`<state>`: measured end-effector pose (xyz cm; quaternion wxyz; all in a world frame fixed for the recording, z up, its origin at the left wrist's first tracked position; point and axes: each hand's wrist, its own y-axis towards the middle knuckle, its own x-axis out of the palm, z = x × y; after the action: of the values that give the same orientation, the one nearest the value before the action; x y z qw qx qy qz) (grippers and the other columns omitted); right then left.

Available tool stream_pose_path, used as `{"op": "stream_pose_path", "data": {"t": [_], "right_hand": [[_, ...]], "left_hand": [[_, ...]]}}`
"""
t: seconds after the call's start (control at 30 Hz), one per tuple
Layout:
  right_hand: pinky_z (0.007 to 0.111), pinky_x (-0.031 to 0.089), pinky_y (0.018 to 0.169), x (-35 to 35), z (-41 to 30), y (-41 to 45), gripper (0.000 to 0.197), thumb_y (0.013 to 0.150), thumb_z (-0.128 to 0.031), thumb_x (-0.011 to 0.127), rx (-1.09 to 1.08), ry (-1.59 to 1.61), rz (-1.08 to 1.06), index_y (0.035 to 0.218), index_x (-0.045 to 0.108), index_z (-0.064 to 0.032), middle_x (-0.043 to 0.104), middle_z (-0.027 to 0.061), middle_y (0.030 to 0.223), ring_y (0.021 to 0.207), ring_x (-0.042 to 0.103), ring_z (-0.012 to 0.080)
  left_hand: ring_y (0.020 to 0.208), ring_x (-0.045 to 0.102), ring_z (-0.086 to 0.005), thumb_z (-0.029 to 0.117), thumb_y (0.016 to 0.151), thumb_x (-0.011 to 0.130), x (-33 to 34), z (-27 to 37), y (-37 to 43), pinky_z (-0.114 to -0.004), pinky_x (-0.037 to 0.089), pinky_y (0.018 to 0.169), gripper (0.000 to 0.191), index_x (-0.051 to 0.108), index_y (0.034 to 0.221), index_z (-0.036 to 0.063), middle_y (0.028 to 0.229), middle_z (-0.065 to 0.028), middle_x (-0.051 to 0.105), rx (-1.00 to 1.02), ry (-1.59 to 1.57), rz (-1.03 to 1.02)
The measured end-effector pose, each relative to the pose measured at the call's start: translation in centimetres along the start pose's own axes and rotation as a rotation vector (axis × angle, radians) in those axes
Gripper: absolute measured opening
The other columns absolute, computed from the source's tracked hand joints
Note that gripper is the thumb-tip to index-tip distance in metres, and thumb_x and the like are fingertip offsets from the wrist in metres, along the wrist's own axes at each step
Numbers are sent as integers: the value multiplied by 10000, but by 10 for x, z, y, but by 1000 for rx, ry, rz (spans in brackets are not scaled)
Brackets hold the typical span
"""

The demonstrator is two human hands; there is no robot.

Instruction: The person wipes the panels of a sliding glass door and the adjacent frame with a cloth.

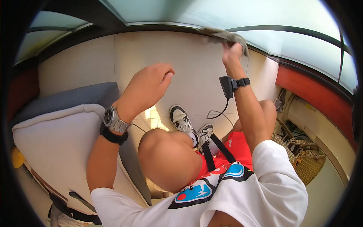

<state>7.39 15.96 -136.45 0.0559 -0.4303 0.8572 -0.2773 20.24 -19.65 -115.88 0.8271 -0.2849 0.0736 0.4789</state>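
Note:
My right hand (pixel 233 52) grips a grey-brown cloth (pixel 227 36) against the dark lower frame of a frosted glass window (pixel 181 12). The cloth and fingertips are blurred. A black device (pixel 226 86) with a cable is strapped to my right wrist. My left hand (pixel 151 83) hangs over the pale tiled floor (pixel 181 54), its fingers curled and holding nothing visible. A silver wristwatch (pixel 114 119) and a black strap (pixel 113 136) circle my left wrist. Below are my black-and-white sneakers (pixel 181 117).
A grey-and-white cushioned seat (pixel 62 142) stands close on my left. To the right, woven wicker furniture (pixel 307 161) sits beside a cream-coloured pipe or panel (pixel 306 113) under a red-brown ledge (pixel 312 90). A loose cable (pixel 219 113) hangs near my right knee.

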Motion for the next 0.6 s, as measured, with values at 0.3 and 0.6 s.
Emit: {"op": "stream_pose_path", "data": {"t": [0.3,0.6], "right_hand": [[575,564,1002,-89,44,164,311,930,-130,779,-970,-1218,-10,1193,732,28,715,284,1252,1182,669,538],[535,559,1050,-120,83,211,195,955,-178,826,-1169,-1311,-122,1081,832,-29,791,226,1171,1174,698,478]], "left_hand": [[1086,667,-401,130,1111,624,48,-30,94,-506,531,1005,184,727,1220,23,1113,-167,727,52,409,-86],[1076,670,-407,131,1117,627,87,-45,145,-509,538,994,177,725,1216,22,1127,-167,730,20,409,-125]]}}
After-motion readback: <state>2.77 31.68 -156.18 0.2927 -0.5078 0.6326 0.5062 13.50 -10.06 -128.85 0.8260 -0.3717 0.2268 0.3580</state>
